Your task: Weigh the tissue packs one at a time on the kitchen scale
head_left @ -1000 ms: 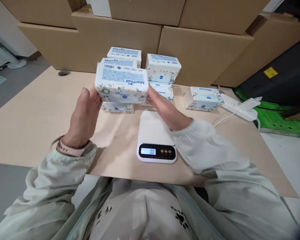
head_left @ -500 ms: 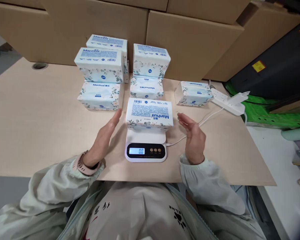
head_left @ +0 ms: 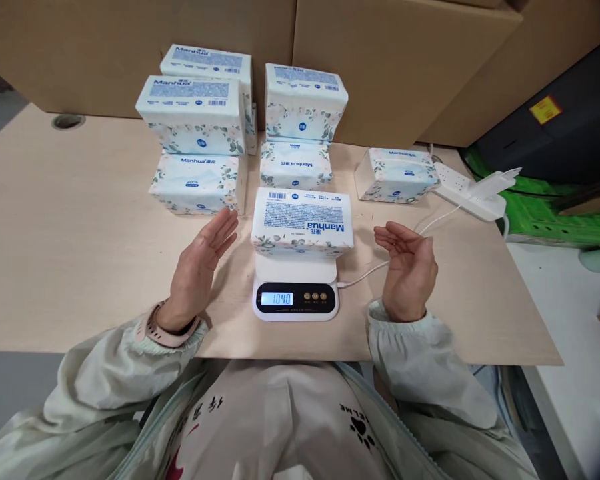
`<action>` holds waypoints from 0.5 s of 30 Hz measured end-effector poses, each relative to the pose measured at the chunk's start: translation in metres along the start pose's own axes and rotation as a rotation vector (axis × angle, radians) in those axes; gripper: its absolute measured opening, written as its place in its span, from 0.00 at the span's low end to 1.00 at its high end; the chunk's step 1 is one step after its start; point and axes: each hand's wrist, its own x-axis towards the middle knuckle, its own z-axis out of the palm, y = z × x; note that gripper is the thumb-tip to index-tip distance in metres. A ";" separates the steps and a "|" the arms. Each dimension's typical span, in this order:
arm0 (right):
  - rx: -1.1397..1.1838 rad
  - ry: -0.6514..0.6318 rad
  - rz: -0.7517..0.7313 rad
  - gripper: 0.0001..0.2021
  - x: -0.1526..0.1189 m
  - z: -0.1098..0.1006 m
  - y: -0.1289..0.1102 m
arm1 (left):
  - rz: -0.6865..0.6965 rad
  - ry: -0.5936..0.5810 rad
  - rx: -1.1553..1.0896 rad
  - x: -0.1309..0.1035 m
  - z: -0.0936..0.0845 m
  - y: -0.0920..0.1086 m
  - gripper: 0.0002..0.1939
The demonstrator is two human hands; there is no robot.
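Note:
A pack of tissues, white with blue print and a leaf pattern, lies on the plate of a white digital scale. The lit display appears to read 104.0. To the left of the pack, my left hand is held up with its fingers stretched out, touching nothing. On the other side my right hand is likewise open, palm turned inward, apart from the pack. A pink band circles my left wrist.
Behind the scale stand stacked tissue packs on the left and in the middle. One single pack sits at the right, beside a white power strip. A cable runs to the scale. Cardboard boxes wall off the back.
The scale's display has gone from 0.0 to about 104.0. Both my hands have moved a little farther out from the pack. The camera view has shifted slightly.

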 end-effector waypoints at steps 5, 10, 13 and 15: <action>0.005 0.014 -0.028 0.26 0.001 -0.001 -0.001 | -0.006 0.017 -0.010 0.001 0.000 0.002 0.28; -0.041 0.035 -0.031 0.26 0.000 -0.001 -0.003 | -0.022 0.019 -0.016 0.001 0.001 0.006 0.28; -0.014 0.061 -0.037 0.24 -0.001 0.000 -0.003 | -0.028 0.024 -0.028 0.002 0.001 0.007 0.27; 0.013 0.064 -0.037 0.23 -0.002 0.000 -0.004 | -0.027 0.028 -0.036 0.002 0.002 0.007 0.26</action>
